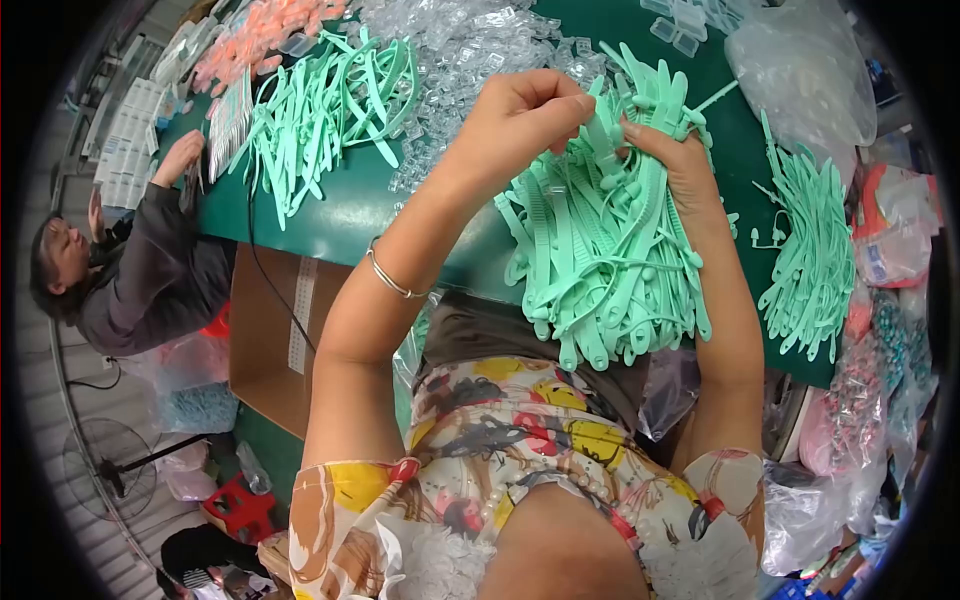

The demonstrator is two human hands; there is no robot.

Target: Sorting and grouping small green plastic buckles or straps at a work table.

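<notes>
My left hand (528, 112) is closed in a pinch at the upper end of the big heap, on a mint-green plastic strap (602, 130). Right beside it, my right hand (678, 168) grips a strap between thumb and fingers; its fingertips are partly hidden by the straps. Below both hands lies a thick heap of mint-green ribbed straps (610, 270) with rounded, holed ends. It reaches over the near edge of the green table (330, 235). Small clear plastic pieces (460, 75) are piled just beyond my left hand.
More mint-green straps lie in a left pile (335, 110) and a right pile (808, 245). Orange pieces (255, 45) sit far left, a clear plastic bag (800, 75) far right. A co-worker (150, 260) sits at left, near a cardboard box (270, 335). Filled bags (850, 420) crowd the right.
</notes>
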